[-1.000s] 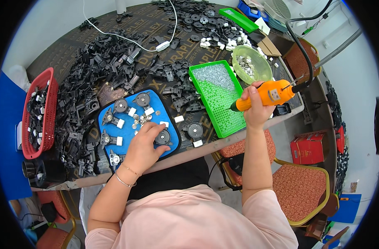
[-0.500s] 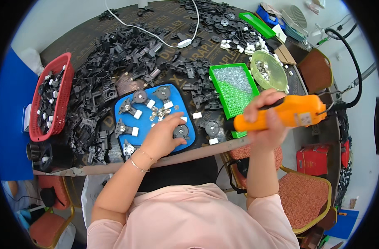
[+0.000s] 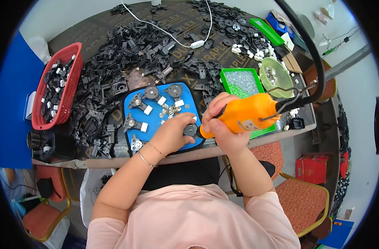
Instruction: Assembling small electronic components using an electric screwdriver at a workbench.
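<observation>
My right hand (image 3: 227,129) is wrapped round an orange electric screwdriver (image 3: 256,111), which hangs from a hook and a black cable. Its dark tip end reaches over the right edge of a blue mat (image 3: 155,119). There my left hand (image 3: 172,133) pinches a black round part (image 3: 190,130) between thumb and fingers, pressed to the mat. Whether the tip touches this part is hidden. Several black parts with white blocks (image 3: 148,109) lie around the mat's left and far sides. A small pile of round metal pieces (image 3: 171,110) sits beyond my left fingers.
Heaps of black plastic parts (image 3: 114,54) cover the table beyond the mat. A red basket (image 3: 76,79) of parts stands left, by a black container (image 3: 52,153). At right are a green tray (image 3: 224,76) of small metal pieces and a pale green bowl (image 3: 276,92).
My right hand has brought the screwdriver left, from over the table's right front edge to beside my left hand. The left hand keeps its hold on the black round part. The view has shifted slightly.
</observation>
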Action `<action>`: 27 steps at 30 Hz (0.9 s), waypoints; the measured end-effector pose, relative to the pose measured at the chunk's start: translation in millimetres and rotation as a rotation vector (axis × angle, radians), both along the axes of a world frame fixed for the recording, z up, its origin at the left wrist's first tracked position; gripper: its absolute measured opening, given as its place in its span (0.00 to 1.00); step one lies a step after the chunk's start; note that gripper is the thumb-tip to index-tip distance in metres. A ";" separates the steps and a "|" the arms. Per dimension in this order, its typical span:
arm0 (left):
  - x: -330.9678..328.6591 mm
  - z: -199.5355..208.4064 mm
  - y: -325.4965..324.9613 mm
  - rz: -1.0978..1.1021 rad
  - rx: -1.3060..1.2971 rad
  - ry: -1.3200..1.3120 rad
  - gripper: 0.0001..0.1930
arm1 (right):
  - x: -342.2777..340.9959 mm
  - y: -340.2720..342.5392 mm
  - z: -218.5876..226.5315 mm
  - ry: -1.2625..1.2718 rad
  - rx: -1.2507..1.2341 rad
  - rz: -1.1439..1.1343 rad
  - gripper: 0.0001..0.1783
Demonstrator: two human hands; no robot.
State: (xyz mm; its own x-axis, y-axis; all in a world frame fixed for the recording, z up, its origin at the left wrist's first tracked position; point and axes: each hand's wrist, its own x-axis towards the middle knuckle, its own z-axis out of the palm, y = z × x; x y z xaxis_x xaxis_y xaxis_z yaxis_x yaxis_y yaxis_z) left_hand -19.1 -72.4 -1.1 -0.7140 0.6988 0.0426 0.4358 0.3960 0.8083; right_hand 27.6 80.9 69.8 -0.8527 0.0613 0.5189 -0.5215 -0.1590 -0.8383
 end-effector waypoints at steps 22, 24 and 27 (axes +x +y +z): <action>10.9 7.1 9.1 0.006 -0.068 0.138 0.25 | -8.6 42.0 5.1 0.010 -0.091 0.340 0.18; 9.2 11.9 8.5 -0.017 -0.141 0.193 0.25 | -5.4 41.1 6.4 0.067 -0.124 0.220 0.16; 4.5 18.8 6.0 -0.046 -0.216 0.331 0.26 | -2.4 42.4 19.9 0.088 -0.387 -0.218 0.15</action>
